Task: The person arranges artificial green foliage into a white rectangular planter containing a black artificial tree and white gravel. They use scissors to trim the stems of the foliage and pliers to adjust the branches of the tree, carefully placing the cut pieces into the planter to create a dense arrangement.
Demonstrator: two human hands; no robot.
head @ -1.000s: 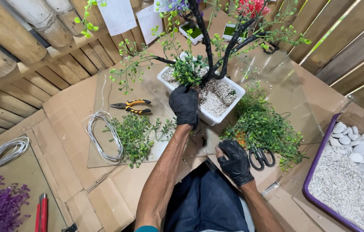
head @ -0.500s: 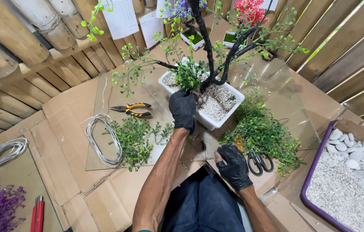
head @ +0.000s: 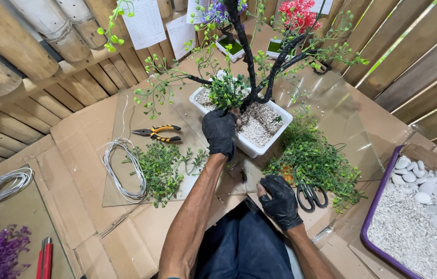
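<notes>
Holding a green sprig (head: 227,93) at the foot of a dark artificial tree (head: 247,57) in a white planter (head: 252,147).
Left hand (head: 220,132), black-gloved, closed on the sprig over the gravel; right hand (head: 280,201), gloved, loosely curled and empty on cardboard (head: 74,134), beside scissors (head: 308,195). Pliers (head: 157,133) and wire coil (head: 123,168) lie left.

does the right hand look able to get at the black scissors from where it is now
Probably yes. The right hand rests on the cardboard just beside the black scissors, with nothing lying between them. The green sprigs crowd the blades, but the handles lie in the open, facing the hand.
</notes>
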